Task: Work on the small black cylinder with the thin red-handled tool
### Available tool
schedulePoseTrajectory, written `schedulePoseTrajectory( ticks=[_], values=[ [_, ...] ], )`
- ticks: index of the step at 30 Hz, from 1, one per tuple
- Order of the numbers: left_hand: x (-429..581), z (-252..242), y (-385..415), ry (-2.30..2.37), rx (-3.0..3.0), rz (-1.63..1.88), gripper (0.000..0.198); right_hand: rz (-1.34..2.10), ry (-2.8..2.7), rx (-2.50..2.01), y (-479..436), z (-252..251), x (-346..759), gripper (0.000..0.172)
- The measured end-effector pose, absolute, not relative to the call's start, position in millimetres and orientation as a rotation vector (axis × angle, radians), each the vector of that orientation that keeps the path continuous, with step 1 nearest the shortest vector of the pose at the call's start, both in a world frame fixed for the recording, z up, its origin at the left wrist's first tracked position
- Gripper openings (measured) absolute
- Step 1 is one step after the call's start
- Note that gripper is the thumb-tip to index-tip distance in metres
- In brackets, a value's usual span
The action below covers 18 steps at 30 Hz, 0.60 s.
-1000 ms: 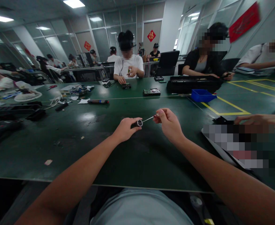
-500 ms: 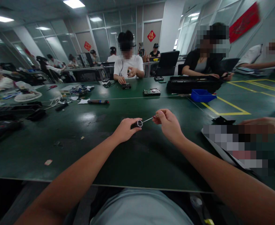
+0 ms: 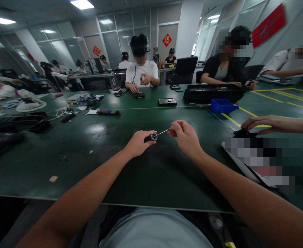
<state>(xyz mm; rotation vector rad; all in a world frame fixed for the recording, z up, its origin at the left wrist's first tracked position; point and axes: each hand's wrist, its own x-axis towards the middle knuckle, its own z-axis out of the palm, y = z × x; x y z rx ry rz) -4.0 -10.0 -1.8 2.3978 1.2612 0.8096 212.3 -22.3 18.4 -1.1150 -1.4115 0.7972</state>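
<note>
A person's left hand (image 3: 138, 143) is closed around a small black cylinder (image 3: 151, 137), silver end facing right. The right hand (image 3: 186, 138) pinches the reddish end of a thin metal rod (image 3: 163, 131) between thumb and fingertips, and the rod's tip meets the cylinder's mouth. Both are held just above the middle of the green tabletop (image 3: 71, 162), well back from its near edge.

Bare surface lies between the hands and that near edge, and out to the left, where only a paper scrap (image 3: 53, 178) sits. Toward the right edge room is tighter: a co-worker's hand (image 3: 266, 124) reaches in, spread flat over a dark object. Toward the far edge lie a blue bin (image 3: 222, 105), a long black case (image 3: 213, 92), a circuit board (image 3: 167, 101) and a screwdriver (image 3: 108, 112), all well apart from the hands.

Since half a second ago the co-worker's hand has come further in from the right edge and risen. The person's own hands, cylinder and rod have barely shifted.
</note>
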Motion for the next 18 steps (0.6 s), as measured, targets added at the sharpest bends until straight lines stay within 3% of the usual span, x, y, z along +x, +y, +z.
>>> schedulePoseTrajectory(
  ticks=[6,12,18],
  values=[
    [-4,-1,-11,1.255,2.408,0.807,0.044,0.764,-1.446,-1.147,-27,24,213,0.023],
    [-5,-2,-10,1.271,2.409,0.792,0.043,0.558,-1.604,-1.327,-29,31,219,0.040],
    [-6,-5,-7,1.279,2.400,0.810,0.042,0.560,-1.658,-1.269,-30,29,217,0.034]
  ],
)
